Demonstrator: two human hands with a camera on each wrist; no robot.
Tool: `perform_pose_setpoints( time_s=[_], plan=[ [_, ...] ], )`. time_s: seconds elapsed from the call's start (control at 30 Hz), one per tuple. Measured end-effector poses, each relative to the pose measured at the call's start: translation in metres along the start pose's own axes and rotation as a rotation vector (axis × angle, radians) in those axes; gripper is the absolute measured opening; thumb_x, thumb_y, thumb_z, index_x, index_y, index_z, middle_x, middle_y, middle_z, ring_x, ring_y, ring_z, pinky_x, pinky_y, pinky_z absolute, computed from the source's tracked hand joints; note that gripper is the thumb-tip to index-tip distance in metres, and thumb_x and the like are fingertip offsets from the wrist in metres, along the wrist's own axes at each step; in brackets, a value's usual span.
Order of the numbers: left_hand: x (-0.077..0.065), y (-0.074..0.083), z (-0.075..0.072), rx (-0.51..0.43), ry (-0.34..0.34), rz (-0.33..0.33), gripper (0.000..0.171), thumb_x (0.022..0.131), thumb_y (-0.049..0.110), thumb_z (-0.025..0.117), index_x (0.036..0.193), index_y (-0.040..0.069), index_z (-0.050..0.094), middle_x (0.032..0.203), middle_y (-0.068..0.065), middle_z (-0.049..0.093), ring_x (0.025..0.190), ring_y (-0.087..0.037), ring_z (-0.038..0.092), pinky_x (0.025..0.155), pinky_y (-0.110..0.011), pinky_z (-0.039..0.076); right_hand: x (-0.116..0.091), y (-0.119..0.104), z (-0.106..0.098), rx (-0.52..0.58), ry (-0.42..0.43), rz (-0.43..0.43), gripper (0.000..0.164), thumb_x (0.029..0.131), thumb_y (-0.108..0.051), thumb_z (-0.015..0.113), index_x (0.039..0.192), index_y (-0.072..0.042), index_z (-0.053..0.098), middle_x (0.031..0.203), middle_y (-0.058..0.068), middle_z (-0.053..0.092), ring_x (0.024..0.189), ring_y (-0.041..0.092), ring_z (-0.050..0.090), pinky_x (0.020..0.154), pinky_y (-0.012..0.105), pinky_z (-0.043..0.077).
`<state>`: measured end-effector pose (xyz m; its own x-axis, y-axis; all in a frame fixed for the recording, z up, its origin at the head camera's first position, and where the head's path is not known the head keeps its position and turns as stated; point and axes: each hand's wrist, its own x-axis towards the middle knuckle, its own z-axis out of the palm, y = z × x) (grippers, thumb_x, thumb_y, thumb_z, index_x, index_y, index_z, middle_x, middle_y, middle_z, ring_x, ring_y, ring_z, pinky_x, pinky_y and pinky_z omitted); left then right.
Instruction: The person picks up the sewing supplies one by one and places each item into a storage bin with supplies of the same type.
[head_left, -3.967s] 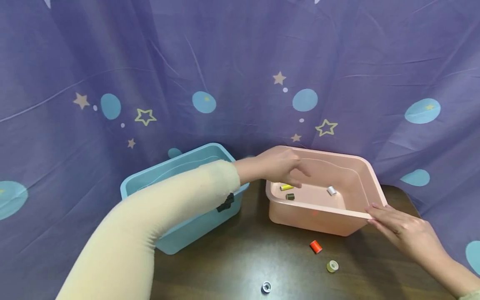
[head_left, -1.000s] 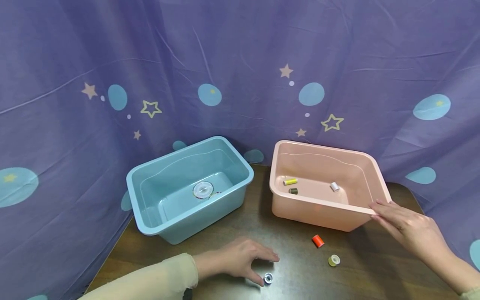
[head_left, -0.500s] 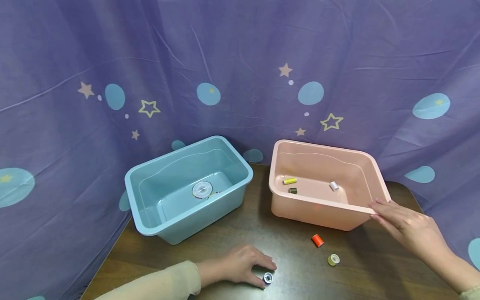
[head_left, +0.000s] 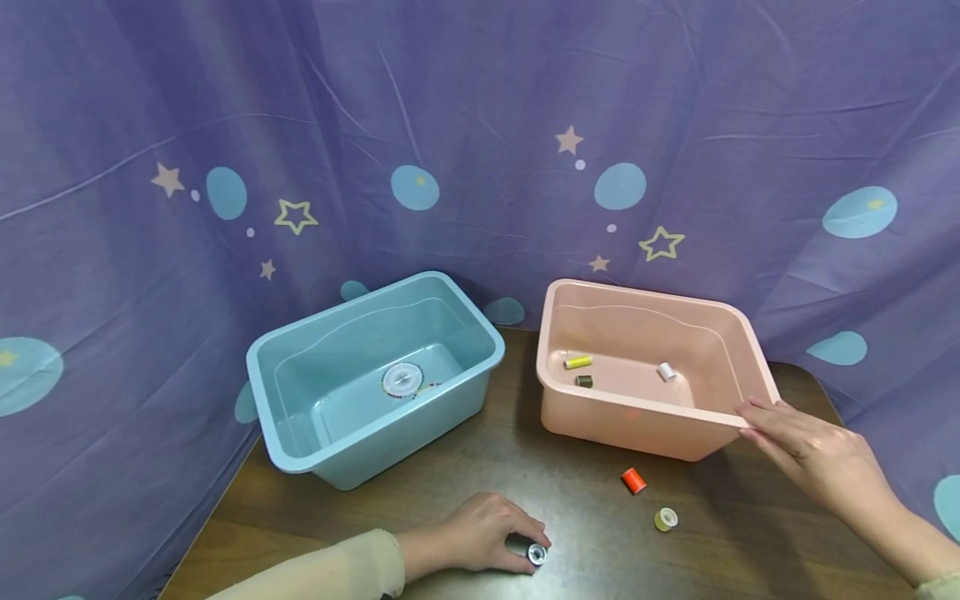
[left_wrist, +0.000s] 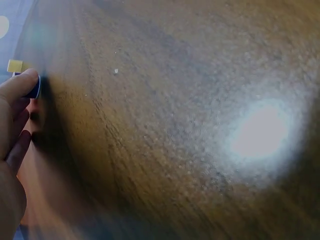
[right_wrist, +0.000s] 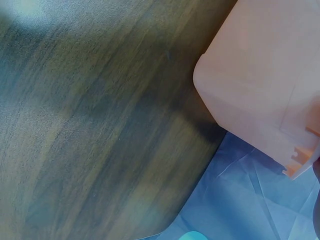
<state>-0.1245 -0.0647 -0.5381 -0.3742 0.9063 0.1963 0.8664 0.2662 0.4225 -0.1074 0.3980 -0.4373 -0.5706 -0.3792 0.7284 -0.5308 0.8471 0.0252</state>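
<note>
On the table's near side, my left hand (head_left: 487,533) pinches a dark blue spool of thread (head_left: 536,554) between thumb and fingers. The left wrist view shows the thumb across that spool's dark side (left_wrist: 35,89). My right hand (head_left: 821,454) holds the near right corner of the pink bin (head_left: 637,400), fingers over the rim and thumb on the outside. Only a dark sliver of that hand shows in the right wrist view, beside the pink bin (right_wrist: 250,75). An orange-red spool (head_left: 633,481) and a pale yellow spool (head_left: 665,519) stay on the table in front of the bin.
Inside the pink bin lie a yellow spool (head_left: 577,362), a dark green spool (head_left: 583,381) and a white spool (head_left: 667,372). The blue bin (head_left: 375,333) on the left contains a pin wheel (head_left: 402,380). A purple curtain (head_left: 480,150) hangs behind the table (head_left: 450,467).
My left hand has come from over the pink bin down to the table, and its thumb and fingers have closed on the dark blue spool. My right hand has stayed at the bin's corner.
</note>
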Motion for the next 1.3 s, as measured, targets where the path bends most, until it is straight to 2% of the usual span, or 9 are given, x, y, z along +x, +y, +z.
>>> perform_pose_setpoints(
  time_s=[0.17, 0.4, 0.6, 0.73, 0.83, 1.0, 1.3],
  plan=[
    [0.002, 0.001, 0.000, 0.009, 0.015, -0.010, 0.029, 0.089, 0.036, 0.089, 0.116, 0.028, 0.084, 0.121, 0.013, 0.078, 0.112, 0.010, 0.068, 0.091, -0.006, 0.048, 0.001, -0.001, 0.003, 0.029, 0.051, -0.019, 0.059, 0.108, -0.059, 0.052, 0.112, -0.011, 0.084, 0.136, -0.018, 0.062, 0.137, -0.017, 0.044, 0.115, 0.006, 0.027],
    [0.009, 0.002, -0.008, -0.046, -0.007, -0.037, 0.028, 0.091, 0.033, 0.088, 0.117, 0.026, 0.084, 0.123, 0.010, 0.078, 0.113, 0.008, 0.068, 0.093, -0.008, 0.049, -0.001, -0.004, 0.004, 0.043, 0.073, -0.029, 0.050, 0.109, -0.056, 0.053, 0.126, -0.019, 0.082, 0.144, -0.028, 0.054, 0.138, -0.015, 0.045, 0.117, 0.009, 0.029],
    [0.016, 0.005, -0.017, -0.029, 0.001, -0.017, 0.028, 0.090, 0.031, 0.088, 0.117, 0.025, 0.083, 0.123, 0.008, 0.078, 0.114, 0.005, 0.069, 0.094, -0.009, 0.050, -0.002, -0.006, 0.004, 0.049, 0.075, -0.016, 0.046, 0.109, -0.056, 0.053, 0.136, -0.026, 0.075, 0.145, -0.030, 0.053, 0.139, -0.015, 0.045, 0.118, 0.010, 0.030],
    [0.022, 0.007, -0.022, -0.013, 0.018, 0.007, 0.029, 0.089, 0.031, 0.089, 0.116, 0.025, 0.083, 0.123, 0.007, 0.079, 0.114, 0.004, 0.070, 0.092, -0.009, 0.050, -0.004, -0.006, 0.004, 0.042, 0.078, 0.007, 0.048, 0.108, -0.058, 0.053, 0.133, -0.025, 0.078, 0.142, -0.025, 0.058, 0.138, -0.014, 0.046, 0.117, 0.009, 0.029],
    [0.027, 0.008, -0.026, -0.005, 0.030, 0.025, 0.029, 0.088, 0.031, 0.089, 0.116, 0.025, 0.083, 0.123, 0.006, 0.079, 0.113, 0.004, 0.070, 0.090, -0.008, 0.051, -0.006, -0.006, 0.004, 0.027, 0.071, 0.027, 0.052, 0.108, -0.059, 0.053, 0.126, -0.020, 0.082, 0.136, -0.011, 0.068, 0.138, -0.015, 0.046, 0.116, 0.008, 0.029],
    [0.039, 0.010, -0.036, -0.001, 0.050, 0.053, 0.029, 0.088, 0.030, 0.089, 0.116, 0.023, 0.083, 0.123, 0.006, 0.079, 0.112, 0.003, 0.071, 0.089, -0.009, 0.051, -0.008, -0.007, 0.003, 0.009, 0.048, 0.061, 0.053, 0.107, -0.062, 0.052, 0.128, -0.022, 0.081, 0.121, 0.007, 0.078, 0.138, -0.016, 0.045, 0.116, 0.007, 0.028],
    [0.068, 0.014, -0.057, 0.041, 0.113, 0.095, 0.029, 0.088, 0.030, 0.090, 0.115, 0.023, 0.084, 0.123, 0.008, 0.078, 0.112, 0.002, 0.072, 0.087, -0.009, 0.052, -0.009, -0.009, 0.004, 0.020, 0.056, 0.063, 0.054, 0.108, -0.060, 0.052, 0.125, -0.018, 0.082, 0.118, 0.011, 0.079, 0.139, -0.014, 0.045, 0.117, 0.008, 0.029]
  ],
)
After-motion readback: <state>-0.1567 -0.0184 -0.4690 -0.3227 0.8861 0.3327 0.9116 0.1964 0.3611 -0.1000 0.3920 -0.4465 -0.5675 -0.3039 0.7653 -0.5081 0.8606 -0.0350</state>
